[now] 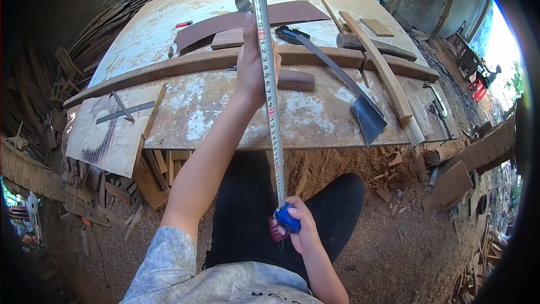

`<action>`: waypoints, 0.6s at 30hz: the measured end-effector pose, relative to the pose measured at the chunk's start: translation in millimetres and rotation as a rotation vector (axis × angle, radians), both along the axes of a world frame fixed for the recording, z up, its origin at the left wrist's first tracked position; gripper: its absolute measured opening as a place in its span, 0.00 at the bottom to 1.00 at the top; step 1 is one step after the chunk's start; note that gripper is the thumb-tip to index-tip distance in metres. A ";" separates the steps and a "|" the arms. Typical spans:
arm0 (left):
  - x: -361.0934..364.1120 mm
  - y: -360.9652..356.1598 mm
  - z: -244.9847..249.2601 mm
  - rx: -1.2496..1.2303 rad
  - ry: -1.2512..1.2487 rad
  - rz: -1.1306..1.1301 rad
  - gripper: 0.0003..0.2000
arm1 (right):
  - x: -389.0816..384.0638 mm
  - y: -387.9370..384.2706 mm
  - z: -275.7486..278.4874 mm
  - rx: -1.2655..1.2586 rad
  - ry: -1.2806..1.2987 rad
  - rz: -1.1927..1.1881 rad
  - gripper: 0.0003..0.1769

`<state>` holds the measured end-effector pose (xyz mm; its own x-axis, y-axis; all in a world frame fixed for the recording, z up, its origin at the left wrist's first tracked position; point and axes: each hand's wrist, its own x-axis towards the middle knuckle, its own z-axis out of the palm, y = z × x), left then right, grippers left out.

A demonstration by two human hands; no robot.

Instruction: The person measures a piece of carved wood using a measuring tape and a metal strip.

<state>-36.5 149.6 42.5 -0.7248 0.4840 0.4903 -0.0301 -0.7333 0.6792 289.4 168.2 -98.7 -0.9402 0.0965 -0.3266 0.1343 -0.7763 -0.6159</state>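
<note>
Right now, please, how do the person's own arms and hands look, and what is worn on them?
The left hand and right hand wear no visible gloves or watch. A short, mottled pale-grey fabric sleeve covers the upper part of the left arm.

Beam (174, 71) across table (185, 101); board (121, 135) left of tape measure (270, 101).

Tape blade (272, 118), centre: whitish, black digits, red marks at intervals. Tape case (288, 219), lower centre: bright blue, dark red at its left. Shirt (169, 262), bottom: mottled pale grey, dark lettering. Trousers (239, 197): black. Tabletop (225, 110): brown, blotched white. Curved sheet (225, 26), upper centre: dull maroon-brown. Board (115, 141), left: pale tan, dark streaks. Small tool (183, 24), upper left: red, black.
</note>
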 end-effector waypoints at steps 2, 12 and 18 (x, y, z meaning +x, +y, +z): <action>0.1 0.1 0.5 -0.005 -0.001 -0.006 0.21 | -0.3 0.2 0.7 0.002 0.000 0.002 0.15; 0.9 0.6 2.0 0.003 -0.034 -0.027 0.20 | -0.9 0.1 2.8 0.002 -0.004 0.002 0.15; -7.9 0.8 -6.2 0.060 -0.019 -0.091 0.19 | -1.4 0.8 2.4 0.007 -0.003 0.014 0.15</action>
